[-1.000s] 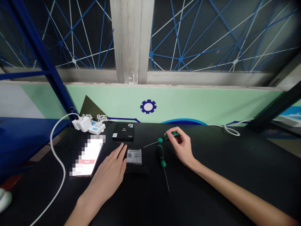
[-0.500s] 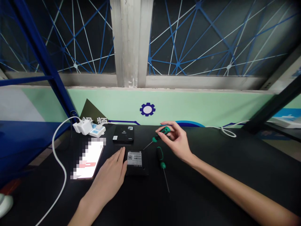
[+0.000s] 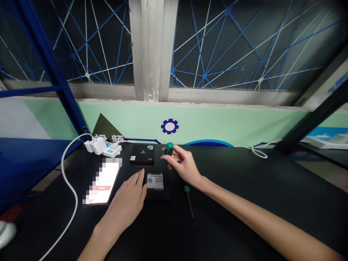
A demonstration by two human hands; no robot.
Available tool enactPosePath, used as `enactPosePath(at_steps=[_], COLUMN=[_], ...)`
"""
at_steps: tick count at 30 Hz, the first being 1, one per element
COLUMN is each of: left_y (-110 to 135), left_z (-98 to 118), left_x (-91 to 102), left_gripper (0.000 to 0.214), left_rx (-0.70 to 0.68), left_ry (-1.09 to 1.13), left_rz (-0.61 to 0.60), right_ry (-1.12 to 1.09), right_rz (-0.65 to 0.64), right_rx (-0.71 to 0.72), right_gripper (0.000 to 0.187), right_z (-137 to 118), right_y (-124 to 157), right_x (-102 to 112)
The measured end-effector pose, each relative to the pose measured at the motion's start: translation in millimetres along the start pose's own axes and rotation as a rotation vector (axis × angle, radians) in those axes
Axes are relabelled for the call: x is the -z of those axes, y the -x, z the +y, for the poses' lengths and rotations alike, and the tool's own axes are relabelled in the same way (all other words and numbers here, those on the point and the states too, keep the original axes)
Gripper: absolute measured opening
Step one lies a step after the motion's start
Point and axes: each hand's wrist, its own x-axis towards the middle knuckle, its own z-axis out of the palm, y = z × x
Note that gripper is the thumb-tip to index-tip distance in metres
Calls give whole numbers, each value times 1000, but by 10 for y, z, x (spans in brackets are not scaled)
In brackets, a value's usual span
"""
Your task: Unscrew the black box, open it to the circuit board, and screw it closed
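A flat black device [image 3: 166, 194] with a white printed label lies label-up on the dark table. My left hand [image 3: 130, 197] rests at its left side, fingers stretched out and thumb touching the edge by the label. Above the device's far right corner, my right hand [image 3: 185, 165] grips a green-and-black screwdriver [image 3: 169, 148] by the handle, which stands nearly upright. I cannot make out its tip, hidden behind the fingers. A second green-handled screwdriver [image 3: 186, 189] lies right of the device, its handle partly covered by my right hand and its shaft pointing toward me.
Behind the labelled device sits another black box [image 3: 143, 155]. To the left are a phone [image 3: 104, 183] with a lit screen, a white power strip [image 3: 112, 149] with a charger, and a white cable [image 3: 74, 195]. More white cable [image 3: 259, 152] lies at the back right.
My right hand has moved left, over the device's far corner. The screwdriver in it has swung from slanted to nearly upright. My left hand stays at the device's side.
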Motion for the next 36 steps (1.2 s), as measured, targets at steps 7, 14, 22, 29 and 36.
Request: enactPosePath(at_steps=[7,14,22,29,36], left_y=[4,6,7,12,9], left_z=[-27,-35,-28,-41,-6], left_x=[-21,-31,-19,-42,-19], left_gripper=[55,55,55,55,56], left_rx=[-30,-34,-32,-44,-18], left_ry=[9,7,10,32,17], left_rz=[34,44,45,66,40], right_ry=[-100,24,202,179,116], right_rz=[-78,-158,-37,12,27], right_rx=[-51,8,90,60,27], right_gripper=[36,31,36,30,28], right_z=[174,273,267,325,345], right_y=[67,89,147,181,162], right_x=[-95,14,15,-29,-49])
